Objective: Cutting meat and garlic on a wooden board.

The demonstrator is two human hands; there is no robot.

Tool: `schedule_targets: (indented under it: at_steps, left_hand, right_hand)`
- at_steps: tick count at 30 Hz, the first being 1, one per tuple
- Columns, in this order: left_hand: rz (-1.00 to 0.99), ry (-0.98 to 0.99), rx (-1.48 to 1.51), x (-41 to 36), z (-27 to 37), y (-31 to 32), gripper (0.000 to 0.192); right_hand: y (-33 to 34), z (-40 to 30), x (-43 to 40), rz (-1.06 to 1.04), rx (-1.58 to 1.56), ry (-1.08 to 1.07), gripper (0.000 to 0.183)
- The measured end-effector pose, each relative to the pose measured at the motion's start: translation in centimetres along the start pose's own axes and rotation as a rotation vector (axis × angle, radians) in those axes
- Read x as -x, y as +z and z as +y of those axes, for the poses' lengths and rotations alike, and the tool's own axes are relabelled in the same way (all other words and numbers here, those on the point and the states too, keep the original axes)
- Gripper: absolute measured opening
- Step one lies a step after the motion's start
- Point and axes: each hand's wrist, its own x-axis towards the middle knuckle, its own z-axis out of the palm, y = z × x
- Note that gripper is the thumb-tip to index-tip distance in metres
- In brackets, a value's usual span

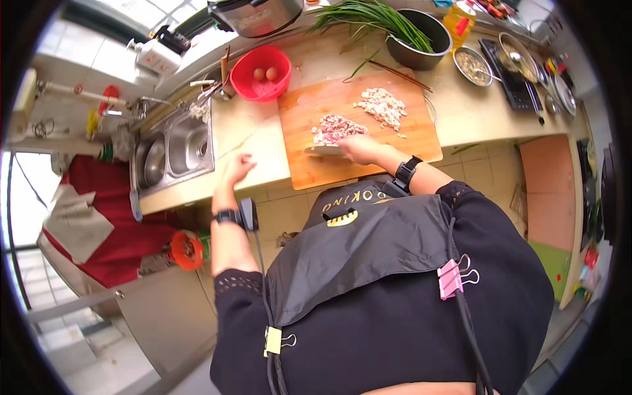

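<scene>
My right hand [359, 148] grips a kitchen knife [324, 150], its blade low at the front edge of a pile of chopped raw meat [339, 128]. The meat lies on a wooden cutting board [316, 173], with a second pile of pale chopped pieces [382, 106] behind it to the right. My left hand [239, 167] is off to the left of the board, above the counter, holding nothing that I can see; its fingers are curled and slightly blurred. A red plastic bowl [242, 81] with two eggs [265, 74] and some pinkish contents stands behind the board's left corner.
A double steel sink [190, 143] is at the left. Chopsticks [400, 76] rest across the board's back edge. Behind stand a dark pot [419, 59] with long green stalks [375, 19], an oil bottle [459, 24] and a rice cooker [256, 17]. Right of them is a metal bowl of food [471, 66].
</scene>
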Motion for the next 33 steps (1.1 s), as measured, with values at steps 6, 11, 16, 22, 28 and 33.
schedule_targets:
  at_steps: [6, 11, 16, 22, 28, 33]
  left_hand:
    - [0.111, -0.309, 0.434, 6.2, -5.0, 5.8, 0.041]
    - [0.068, -0.245, 0.442, 5.3, -4.3, 7.6, 0.040]
    - [0.074, 0.005, 0.433, 0.8, 0.0, 8.1, 0.032]
    - [-0.062, 0.091, 0.538, -3.0, 7.3, 12.0, 0.023]
    - [-0.078, 0.291, 0.519, -4.2, 11.3, 13.2, 0.033]
    - [0.096, 0.205, 0.509, -3.8, 6.6, 10.9, 0.031]
  right_hand:
    - [0.1, -1.1, -0.4, 0.141, -0.003, 0.127, 0.028]
    - [-1.0, -2.6, 1.1, -0.099, 0.018, 0.120, 0.028]
    - [-0.1, -1.3, 2.2, 0.223, -0.059, 0.258, 0.027]
    - [-1.0, -4.3, 4.0, 0.303, -0.067, 0.387, 0.026]
    - [-3.4, -6.1, 4.4, 0.450, -0.206, 0.469, 0.031]
    - [-2.3, -6.3, -1.2, 0.479, -0.173, 0.097, 0.049]
